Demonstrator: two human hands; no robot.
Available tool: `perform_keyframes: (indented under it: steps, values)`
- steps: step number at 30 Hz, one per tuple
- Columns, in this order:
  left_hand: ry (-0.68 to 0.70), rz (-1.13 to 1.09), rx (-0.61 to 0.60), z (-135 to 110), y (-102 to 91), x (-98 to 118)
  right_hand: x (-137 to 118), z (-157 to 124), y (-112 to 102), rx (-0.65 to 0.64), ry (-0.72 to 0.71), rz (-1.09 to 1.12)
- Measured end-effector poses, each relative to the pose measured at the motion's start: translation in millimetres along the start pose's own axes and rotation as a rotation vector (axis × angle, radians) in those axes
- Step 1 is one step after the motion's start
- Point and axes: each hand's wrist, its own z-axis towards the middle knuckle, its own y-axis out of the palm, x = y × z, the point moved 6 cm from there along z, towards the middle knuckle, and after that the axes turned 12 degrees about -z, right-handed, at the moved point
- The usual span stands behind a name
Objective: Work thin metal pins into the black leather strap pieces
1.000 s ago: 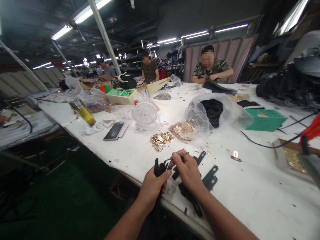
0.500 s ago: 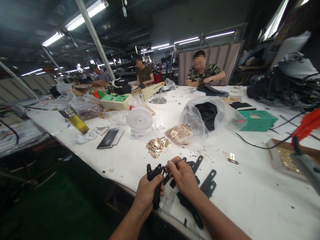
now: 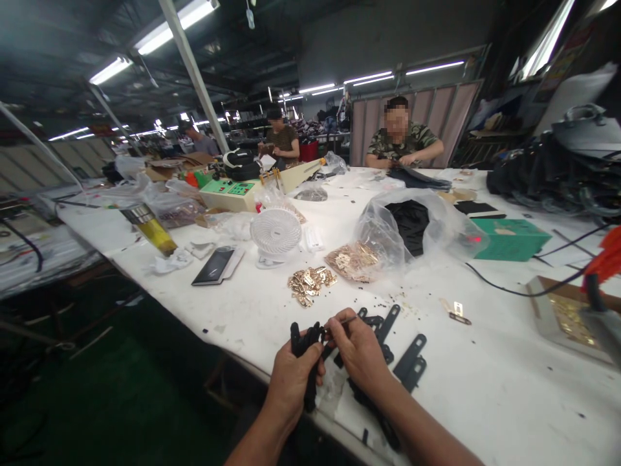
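Note:
A bundle of black straps (image 3: 311,339) with rounded ends is gripped in my left hand (image 3: 290,380), thumb pressed on top, above the table's front edge. My right hand (image 3: 359,353) pinches a thin, dark, stick-like tool (image 3: 348,320) between thumb and fingers. Its tip meets the strap ends beside my left thumb; the exact contact is too small to make out. More black straps with slotted ends (image 3: 410,360) lie on the table under and beside my right forearm. Just beyond my hands is a loose pile of gold metal plates (image 3: 310,283).
Behind the pile lie a clear bag of gold plates (image 3: 353,260) and a plastic bag with black pieces (image 3: 410,226). A white fan (image 3: 275,232), a phone (image 3: 215,266), a green box (image 3: 517,238) and a carton of gold parts (image 3: 572,317) stand around. A co-worker (image 3: 405,142) sits opposite.
The view has shifted slightly, so the scene sits a little further right. Both hands keep their grip, the right fingers still close against the strap ends.

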Motion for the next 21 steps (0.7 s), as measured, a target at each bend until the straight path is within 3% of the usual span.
perform_keyframes:
  steps: [12, 21]
  values:
    - [0.035, 0.032, 0.038, -4, -2.1, 3, -11, -2, 5, -0.080, -0.042, 0.032]
    - [0.031, 0.084, -0.029, -5, -0.8, 1, -1, 5, -8, 0.029, -0.049, 0.011]
